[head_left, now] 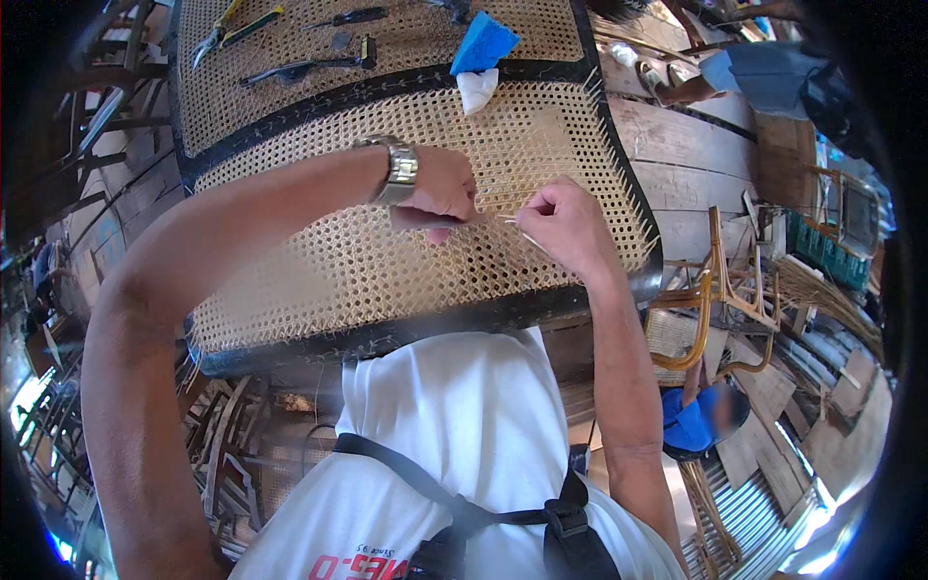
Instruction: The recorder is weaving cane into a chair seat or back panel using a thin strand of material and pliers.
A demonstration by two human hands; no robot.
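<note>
A white T-shirt lies nearest. Beyond, the left hand curls its fingers around a blurred blade-like tool; the right hand pinches a strand above cane mesh, woven across, right-edge ends loose.

Left hand: closed around a flat blade, tip toward the right hand.
Right hand: pinching a thin strand just beside the blade's tip.
Watch: silver, on the left wrist.
Cane: pale, woven with open holes, below both hands, edged by a black frame; loose ends sticking out along the right edge.
Tools: pliers, screwdriver and hammer, lying on the far panel.
Blue block: touching a white lump.
Chair: on the right, well apart from the hands.
Co-worker: in blue, near the chair.
</note>
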